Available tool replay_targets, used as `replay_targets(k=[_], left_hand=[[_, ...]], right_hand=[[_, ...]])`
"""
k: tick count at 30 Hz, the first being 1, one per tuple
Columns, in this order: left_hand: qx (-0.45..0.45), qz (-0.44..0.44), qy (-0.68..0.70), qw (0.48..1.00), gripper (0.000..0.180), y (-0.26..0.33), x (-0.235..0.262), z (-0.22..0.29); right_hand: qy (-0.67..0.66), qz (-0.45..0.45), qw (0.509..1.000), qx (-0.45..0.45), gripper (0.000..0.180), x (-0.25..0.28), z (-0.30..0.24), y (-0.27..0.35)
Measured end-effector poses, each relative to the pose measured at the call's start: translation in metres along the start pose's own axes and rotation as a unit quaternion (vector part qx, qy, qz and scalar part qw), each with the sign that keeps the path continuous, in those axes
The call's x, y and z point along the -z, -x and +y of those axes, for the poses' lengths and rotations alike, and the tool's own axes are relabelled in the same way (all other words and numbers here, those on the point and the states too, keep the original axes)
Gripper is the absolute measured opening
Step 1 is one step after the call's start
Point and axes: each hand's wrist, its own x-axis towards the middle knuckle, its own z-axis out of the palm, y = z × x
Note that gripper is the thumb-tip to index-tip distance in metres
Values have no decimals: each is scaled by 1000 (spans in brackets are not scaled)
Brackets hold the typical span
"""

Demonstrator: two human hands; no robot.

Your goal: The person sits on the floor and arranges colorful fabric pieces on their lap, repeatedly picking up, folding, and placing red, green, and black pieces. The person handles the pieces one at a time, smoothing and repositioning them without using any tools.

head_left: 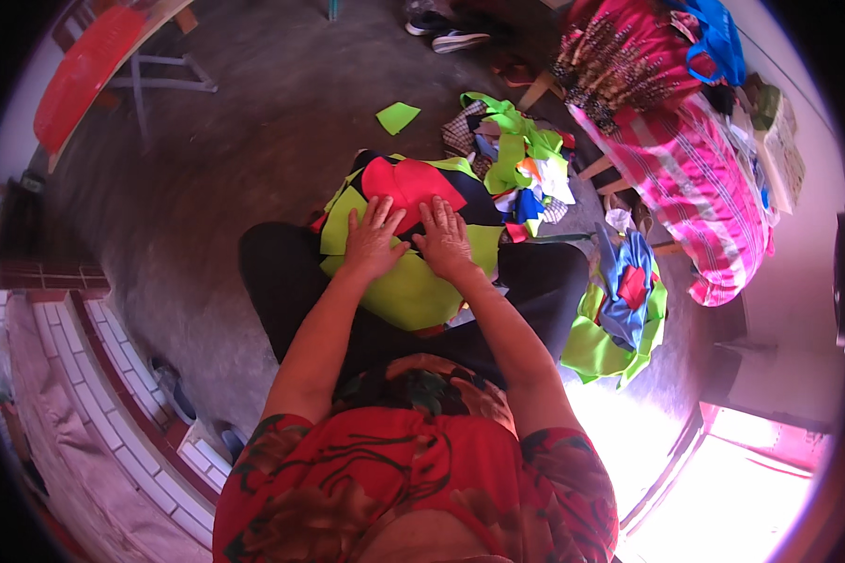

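A red piece of cloth (410,184) lies on top of yellow-green cloth pieces (399,291) and dark cloth across my lap. My left hand (374,241) rests flat on the left lower part of the red piece, fingers stretched out. Beside it, my right hand (444,242) lies palm down, its fingertips on the red piece's right lower edge. Both hands press on the cloth without gripping it, and the thumbs point toward each other. What lies beneath the top layers is mostly hidden.
A heap of mixed cloth scraps (526,164) lies on the floor ahead right; a single green scrap (397,117) sits apart. More scraps (629,291) lie right of my knee. A pink plaid cloth (695,188) drapes at the right. A red-topped table (89,70) stands far left.
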Motion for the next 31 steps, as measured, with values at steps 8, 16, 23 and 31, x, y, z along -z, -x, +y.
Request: replay_targets(k=[8,16,23,31], left_hand=[[-49,54,-1,997,66,-3,-17,-11],[-35,12,-33,999,67,-7,-18,-11],[-12,-22,-18,1000,62,-3,-9,-6],[-18,-26,-1,1000,62,-2,-9,-7]], right_hand=[[-84,-5,996,-8,71,0,11,-1],[-286,78,955,-18,57,89,16,8],[-283,237,922,-116,37,201,61,77],[-143,234,864,-423,32,217,201,157]])
